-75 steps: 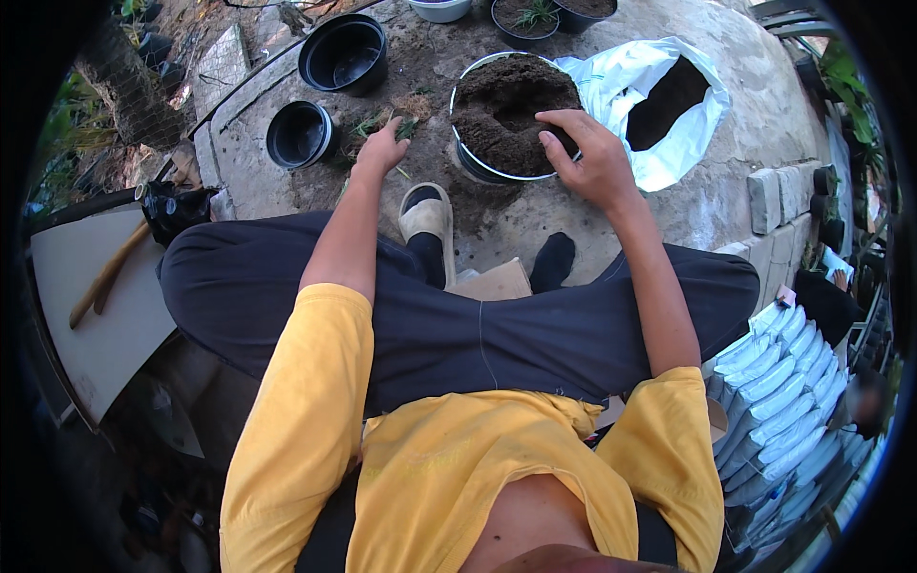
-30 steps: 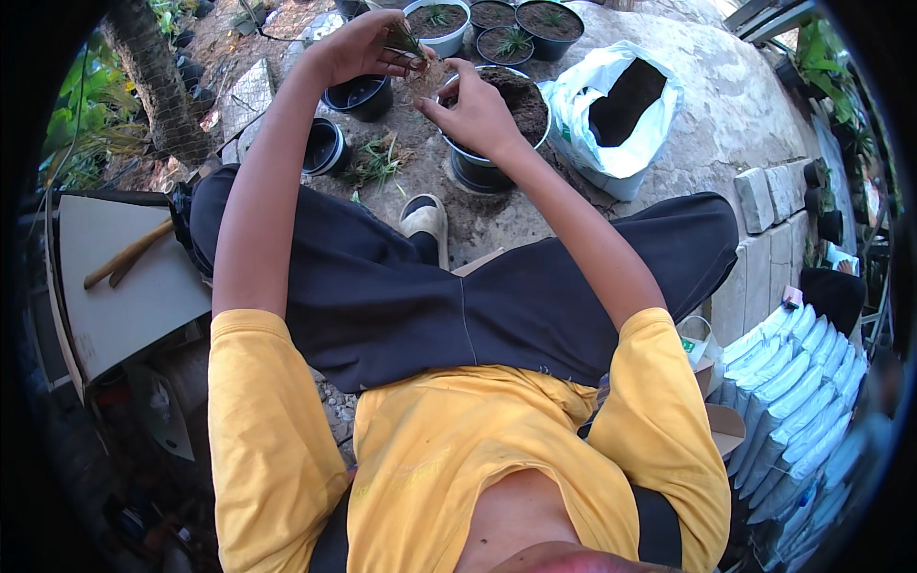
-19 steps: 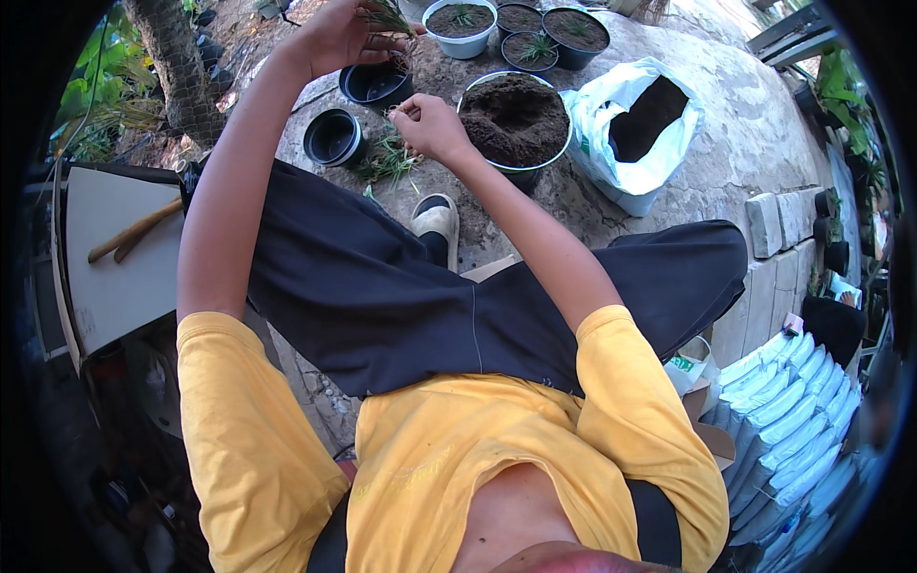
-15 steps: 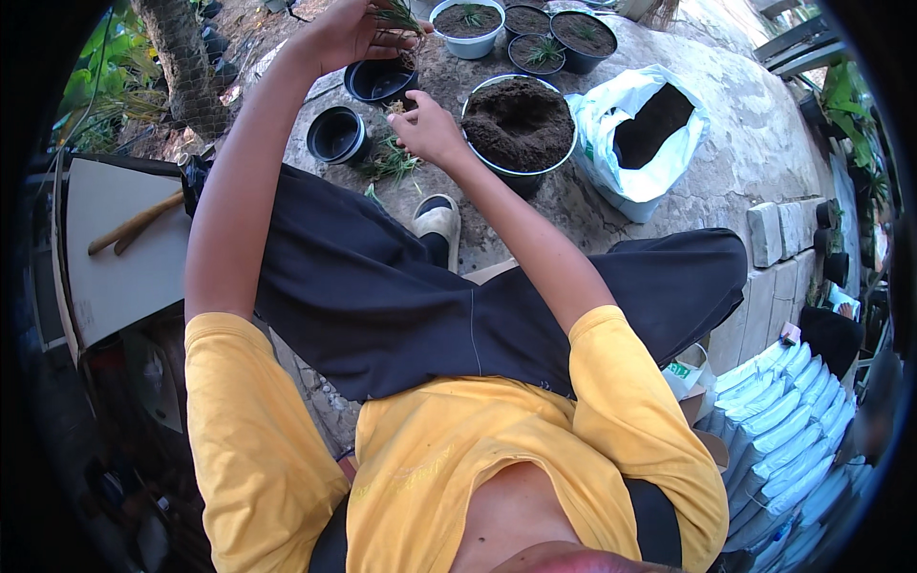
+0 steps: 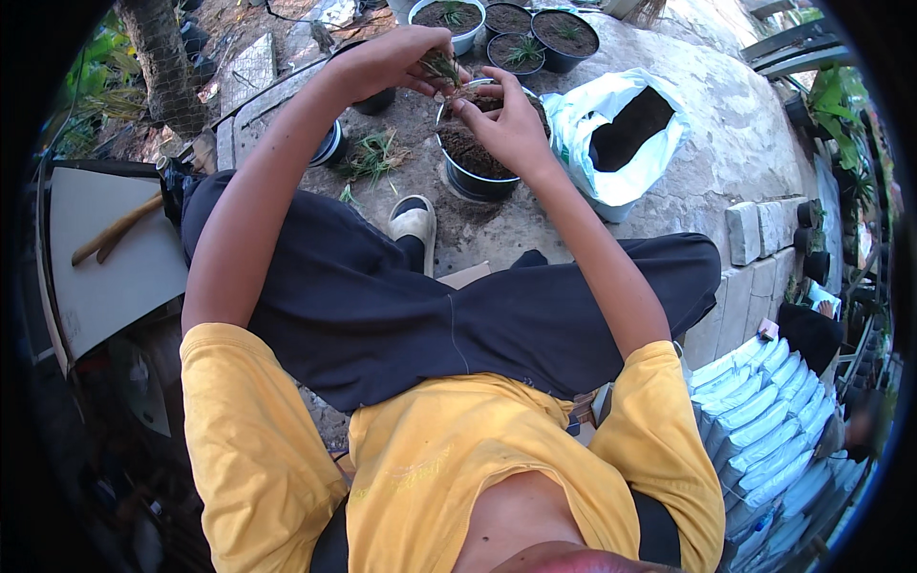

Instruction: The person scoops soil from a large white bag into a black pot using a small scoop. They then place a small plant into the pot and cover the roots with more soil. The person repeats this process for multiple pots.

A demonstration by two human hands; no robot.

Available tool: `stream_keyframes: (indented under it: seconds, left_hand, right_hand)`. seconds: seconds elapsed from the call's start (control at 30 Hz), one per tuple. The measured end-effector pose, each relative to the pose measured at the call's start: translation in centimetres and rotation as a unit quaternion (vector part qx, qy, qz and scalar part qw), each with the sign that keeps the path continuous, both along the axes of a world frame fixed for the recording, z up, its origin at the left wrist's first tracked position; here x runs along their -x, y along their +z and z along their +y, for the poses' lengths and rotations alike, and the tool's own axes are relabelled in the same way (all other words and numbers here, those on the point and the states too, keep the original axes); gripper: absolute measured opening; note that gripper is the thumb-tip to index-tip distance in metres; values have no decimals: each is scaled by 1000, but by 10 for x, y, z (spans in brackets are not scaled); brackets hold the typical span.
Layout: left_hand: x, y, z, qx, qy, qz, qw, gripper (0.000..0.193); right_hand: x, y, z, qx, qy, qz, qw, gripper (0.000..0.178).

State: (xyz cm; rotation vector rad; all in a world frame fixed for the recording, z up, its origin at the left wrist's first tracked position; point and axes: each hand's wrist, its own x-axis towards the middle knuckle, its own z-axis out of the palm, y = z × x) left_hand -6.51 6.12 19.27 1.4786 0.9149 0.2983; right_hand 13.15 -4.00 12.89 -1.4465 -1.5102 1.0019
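My left hand is closed around a small grassy plant, its green blades showing between the fingers. Beside it my right hand is over a pot heaped with dark soil. Its thumb and forefinger are spread close to the plant's lower end; whether they touch it I cannot tell. The plant's roots are mostly hidden by my fingers. Partly behind my left forearm stand a black pot and another dark pot. Loose grassy plants lie on the ground near them.
Right of the soil pot stands an open white sack with dark soil inside. Several potted plants, including a white pot and a black pot, stand beyond. Stacked white bags and grey blocks are at the right.
Both hands have moved right, from above the black pots to the soil-filled pot. The plant has come along in my left hand. My right thumb and forefinger have spread apart.
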Motion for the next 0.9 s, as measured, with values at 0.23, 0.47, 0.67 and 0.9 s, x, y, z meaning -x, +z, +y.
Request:
stream_keyframes:
  seconds: [0.23,0.47,0.67,0.9]
  left_hand:
    - [-40,-7,-14,-9,-38,-5,999,20]
    - [-64,-13,-22,3,32,70,997,51]
    - [-58,-35,-16,-227,-90,129,961,67]
    - [-63,-55,-19,-279,-124,153,940,28]
  right_hand:
    - [-31,15,-20,-60,-20,-40,997,42]
    - [-56,-26,-11,-37,-63,-33,997,30]
    - [-58,-54,-3,-36,-35,-92,994,29]
    - [-57,-59,0,-87,17,-317,944,30]
